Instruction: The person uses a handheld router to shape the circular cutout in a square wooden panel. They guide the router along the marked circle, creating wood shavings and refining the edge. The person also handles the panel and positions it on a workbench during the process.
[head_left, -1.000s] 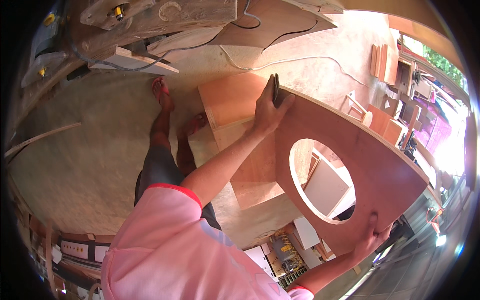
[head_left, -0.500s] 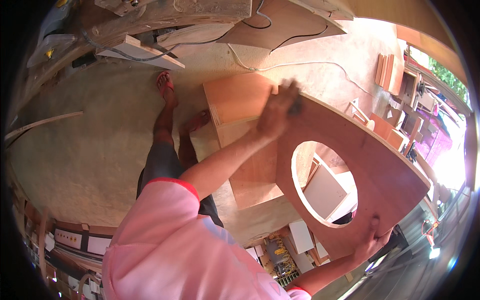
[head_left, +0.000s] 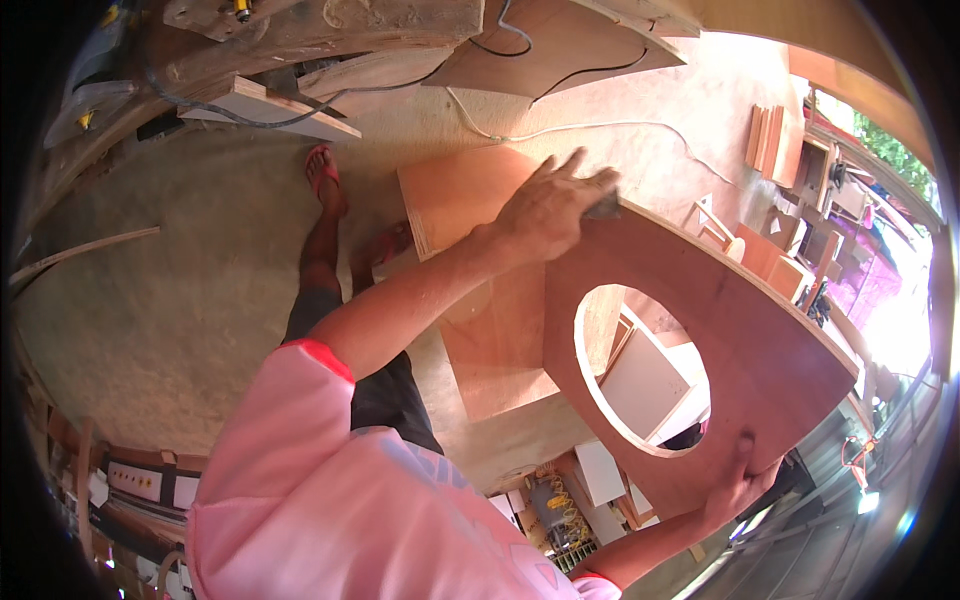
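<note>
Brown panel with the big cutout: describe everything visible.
The brown panel looks like plywood: reddish-brown face, pale upper edge. Its large cutout, oval in view, has a pale rim; a white board shows through. It slants down rightward, beside paler wood; whether joined is unclear. The left hand holds a dark item at the upper edge; the right hand grips the lower right, thumb on the face.

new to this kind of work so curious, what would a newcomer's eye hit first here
Probably the big oval hole in the brown board, right of centre. Next, the left hand with a dark block at the board's upper edge, and the right hand gripping its lower edge. The pink shirt fills the lower middle.
</note>
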